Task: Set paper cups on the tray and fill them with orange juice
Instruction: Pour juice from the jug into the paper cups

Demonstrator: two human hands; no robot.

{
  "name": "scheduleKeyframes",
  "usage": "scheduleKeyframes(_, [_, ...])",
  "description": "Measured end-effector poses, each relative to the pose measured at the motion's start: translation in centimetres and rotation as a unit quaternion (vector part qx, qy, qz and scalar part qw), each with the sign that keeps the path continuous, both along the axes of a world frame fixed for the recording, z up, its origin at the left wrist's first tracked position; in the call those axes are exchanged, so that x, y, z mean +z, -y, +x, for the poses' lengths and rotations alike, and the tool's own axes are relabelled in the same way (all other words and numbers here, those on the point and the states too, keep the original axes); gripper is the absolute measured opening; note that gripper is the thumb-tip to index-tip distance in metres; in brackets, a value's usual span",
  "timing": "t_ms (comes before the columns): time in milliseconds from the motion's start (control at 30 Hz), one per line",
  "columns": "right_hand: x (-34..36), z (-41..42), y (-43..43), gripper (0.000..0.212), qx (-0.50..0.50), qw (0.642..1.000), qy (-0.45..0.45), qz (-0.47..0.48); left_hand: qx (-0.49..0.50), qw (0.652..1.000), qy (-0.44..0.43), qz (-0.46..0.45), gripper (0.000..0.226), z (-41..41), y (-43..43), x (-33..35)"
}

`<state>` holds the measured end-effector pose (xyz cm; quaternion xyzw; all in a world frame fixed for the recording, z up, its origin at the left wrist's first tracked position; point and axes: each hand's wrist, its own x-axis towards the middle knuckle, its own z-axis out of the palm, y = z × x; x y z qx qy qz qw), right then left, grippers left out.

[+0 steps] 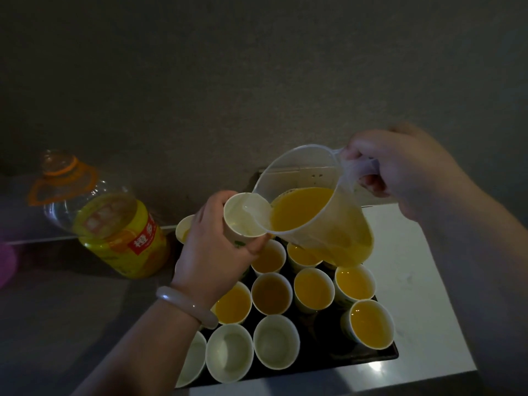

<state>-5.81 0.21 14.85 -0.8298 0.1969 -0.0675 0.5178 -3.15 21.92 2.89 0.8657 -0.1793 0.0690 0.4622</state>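
Observation:
My left hand (213,252) grips an empty white paper cup (243,214), lifted above the black tray (368,357). My right hand (400,170) holds the handle of a clear plastic pitcher (314,212) of orange juice, tilted so its spout sits over the held cup's rim. No juice shows inside that cup. On the tray stand several cups filled with juice (313,288) and three empty cups (276,341) along the near edge.
A large clear juice bottle (114,224) with a yellow label and orange handle stands left of the tray, partly full. The tray rests on a white counter (423,281). A purple object (7,265) shows at the far left edge. A dark wall rises behind.

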Motion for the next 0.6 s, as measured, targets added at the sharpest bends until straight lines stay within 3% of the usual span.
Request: scheduleKeyframes(600, [1.7,0.5,-1.2,0.034,0.04,0.992,-0.026,-0.115,0.001,1.0,-0.006,0.002,0.063,-0.2,-0.3,-0.3])
